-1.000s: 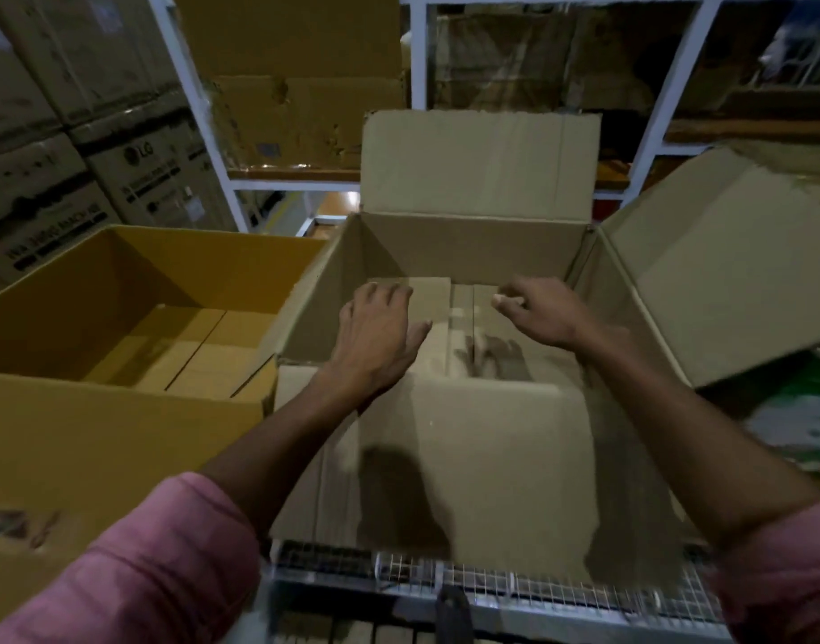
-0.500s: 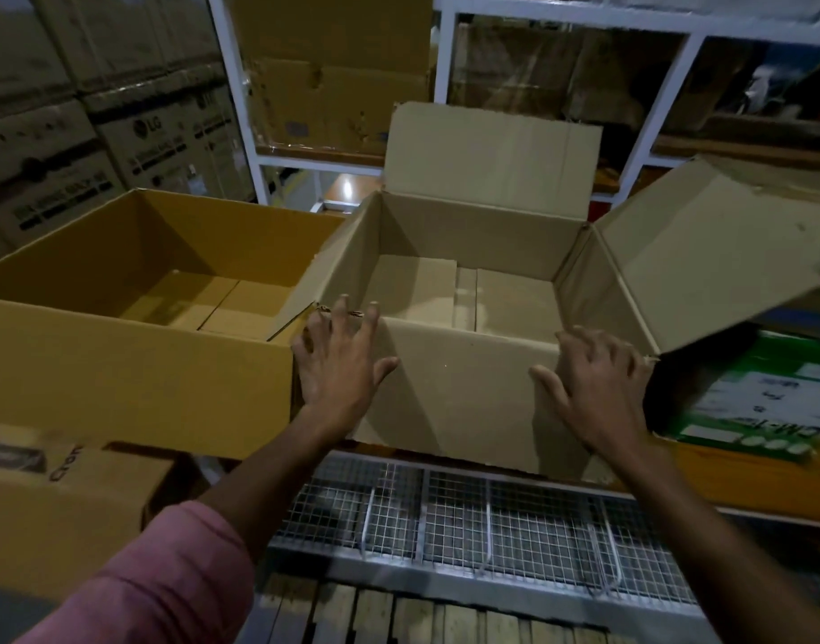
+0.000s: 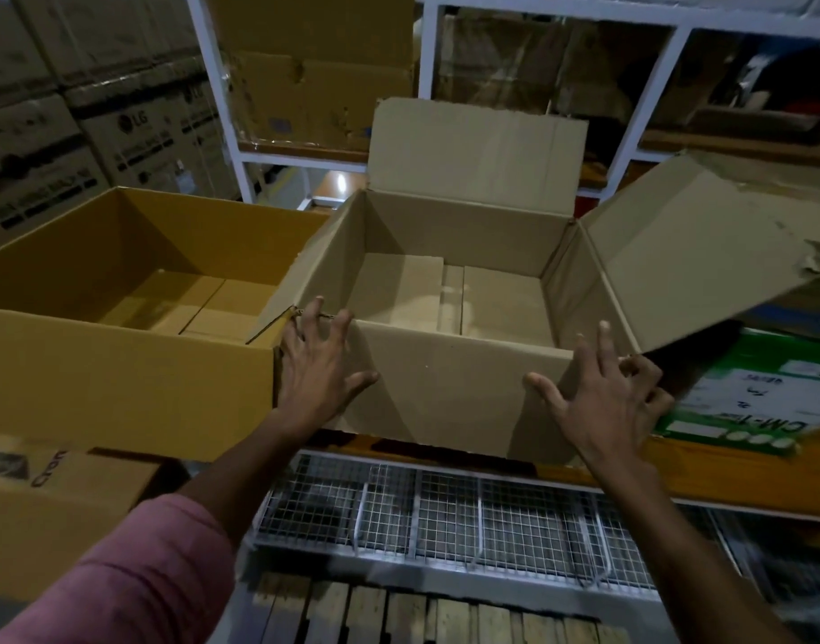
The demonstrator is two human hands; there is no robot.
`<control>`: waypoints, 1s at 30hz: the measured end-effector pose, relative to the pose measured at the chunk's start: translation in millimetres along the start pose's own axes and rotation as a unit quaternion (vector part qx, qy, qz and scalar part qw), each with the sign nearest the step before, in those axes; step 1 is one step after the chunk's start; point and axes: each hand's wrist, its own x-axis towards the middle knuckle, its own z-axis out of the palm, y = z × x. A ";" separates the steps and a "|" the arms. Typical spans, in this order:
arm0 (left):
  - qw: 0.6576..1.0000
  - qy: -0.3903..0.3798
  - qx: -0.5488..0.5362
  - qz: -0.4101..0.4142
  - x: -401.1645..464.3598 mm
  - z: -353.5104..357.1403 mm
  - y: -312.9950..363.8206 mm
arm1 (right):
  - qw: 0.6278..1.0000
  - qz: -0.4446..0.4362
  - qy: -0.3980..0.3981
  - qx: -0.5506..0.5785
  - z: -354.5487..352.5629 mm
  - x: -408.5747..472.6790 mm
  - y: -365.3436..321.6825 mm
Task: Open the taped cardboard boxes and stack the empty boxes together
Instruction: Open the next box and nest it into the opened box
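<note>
Cardboard box (image 3: 450,388) sits open right in front of me, on the orange shelf edge (image 3: 724,476) above the wire mesh rack (image 3: 445,518); plain brown, nothing inside, just the bottom flaps w/ a gap down the middle; back flap stands upright, right flap splays out & up w/ torn tape at its far corner, left flap leans out over the yellow box (image 3: 120,364); near wall faces me, smooth, one faint crease. Yellow box is just beside it on the left, touching or nearly so, also open & empty; a third carton (image 3: 50,495) w/ dark print sits lower left, below it. My left hand (image 3: 317,369) is on the near left corner, fingers spread & bent over the top rim, thumb out flat on the front wall; my right hand (image 3: 603,402) is at the near right corner, fingers wide apart, thumb against the front wall, the rest around the side; can't tell if that one presses or only touches. Green & white printed carton (image 3: 742,402) lies to the right under the splayed flap.

Vs half a sec ago: much the same pose; both hands have stayed at the same corners, right fingers now spread wider & reaching higher up the corner; box hasn't shifted against the yellow one; a sec ago both hands were down inside the box on the bottom flaps.
</note>
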 end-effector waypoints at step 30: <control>0.964 0.247 -0.021 0.098 18.2 -77.3 -31.4 | 0.937 -0.115 0.193 0.266 -36.9 13.6 -28.1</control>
